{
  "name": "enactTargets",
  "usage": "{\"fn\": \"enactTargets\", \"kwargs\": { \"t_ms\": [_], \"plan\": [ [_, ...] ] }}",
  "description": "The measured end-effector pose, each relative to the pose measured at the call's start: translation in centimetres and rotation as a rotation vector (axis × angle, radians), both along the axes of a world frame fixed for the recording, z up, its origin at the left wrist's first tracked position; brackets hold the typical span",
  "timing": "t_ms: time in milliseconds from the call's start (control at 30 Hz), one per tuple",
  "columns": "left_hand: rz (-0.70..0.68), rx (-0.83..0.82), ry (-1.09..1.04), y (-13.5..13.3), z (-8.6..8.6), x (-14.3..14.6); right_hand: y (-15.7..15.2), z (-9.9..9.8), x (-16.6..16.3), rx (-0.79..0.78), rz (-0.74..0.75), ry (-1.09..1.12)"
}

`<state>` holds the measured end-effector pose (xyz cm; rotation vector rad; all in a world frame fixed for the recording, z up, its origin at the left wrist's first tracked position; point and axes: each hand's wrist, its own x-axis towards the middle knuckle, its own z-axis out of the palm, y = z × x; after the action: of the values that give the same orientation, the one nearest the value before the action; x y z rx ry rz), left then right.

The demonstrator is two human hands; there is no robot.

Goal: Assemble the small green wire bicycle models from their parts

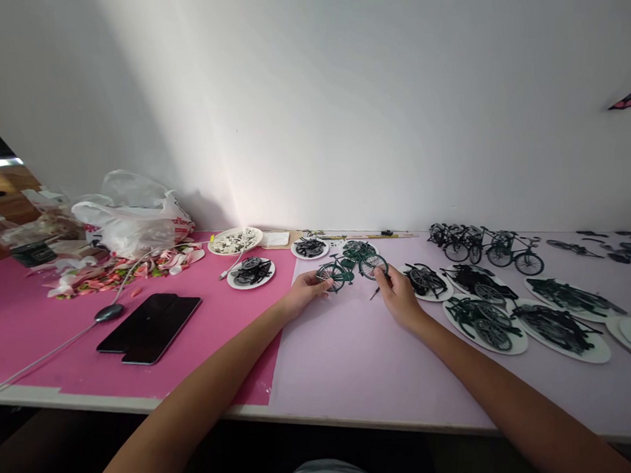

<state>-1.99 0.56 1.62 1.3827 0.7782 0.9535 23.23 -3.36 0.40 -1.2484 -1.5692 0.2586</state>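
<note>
Between my hands, a dark green miniature bicycle (348, 264) is held up over the pale sheet, seen from its side. My left hand (307, 293) closes on its left wheel with thumb and fingers. On the other side my right hand (395, 291) pinches the right wheel, and a thin dark tool like a small screwdriver (376, 292) sticks out below those fingers. Just behind the bicycle lies a white plate (376, 249) of green bicycle parts. A plate (295, 251) of black parts is beside it.
Plates of bicycle parts (485, 324) fill the right side, with assembled miniature bicycles (501, 251) standing behind them. At left are two dark phones or tablets (150, 326), a corded mouse-like device (109, 313), pink-and-green pieces (123, 273) and a plastic bag (133, 216). A wall borders the back.
</note>
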Motion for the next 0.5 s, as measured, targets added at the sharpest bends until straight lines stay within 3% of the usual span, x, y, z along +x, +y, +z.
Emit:
{"fn": "enactTargets", "kwargs": {
  "t_ms": [500],
  "plan": [
    [-0.025,-0.034,-0.035,0.38,-0.45,-0.06,-0.34,0.24,-0.1,-0.036,-0.003,-0.021]
  ]
}}
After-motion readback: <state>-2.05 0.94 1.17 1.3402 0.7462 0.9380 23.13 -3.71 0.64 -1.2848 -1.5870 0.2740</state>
